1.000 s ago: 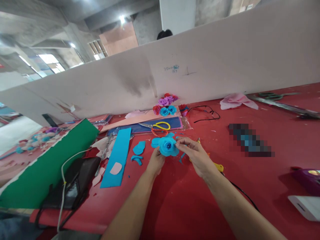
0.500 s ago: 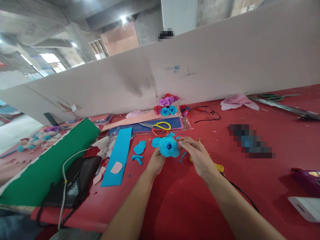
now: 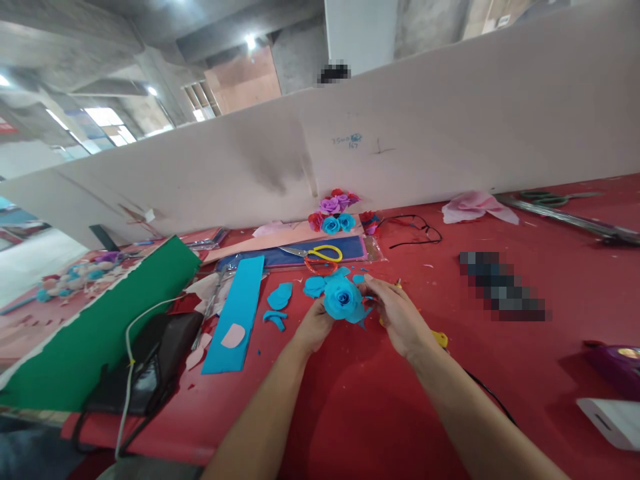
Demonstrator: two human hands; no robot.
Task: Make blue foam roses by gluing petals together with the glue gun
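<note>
A blue foam rose is held above the red table between both hands. My left hand grips it from below, fingers closed round its base. My right hand pinches an outer petal on the rose's right side. Loose blue petals lie on the table just left of the hands. Yellow-handled scissors rest on a dark blue sheet behind the rose.
A blue foam strip and a green sheet lie to the left, with a black bag and white cable. Finished roses stand by the white partition. Pink scraps and a white box are right.
The rose has turned slightly and dropped a little lower; my right hand shifted from its upper edge to its right side. The view moved slightly.
</note>
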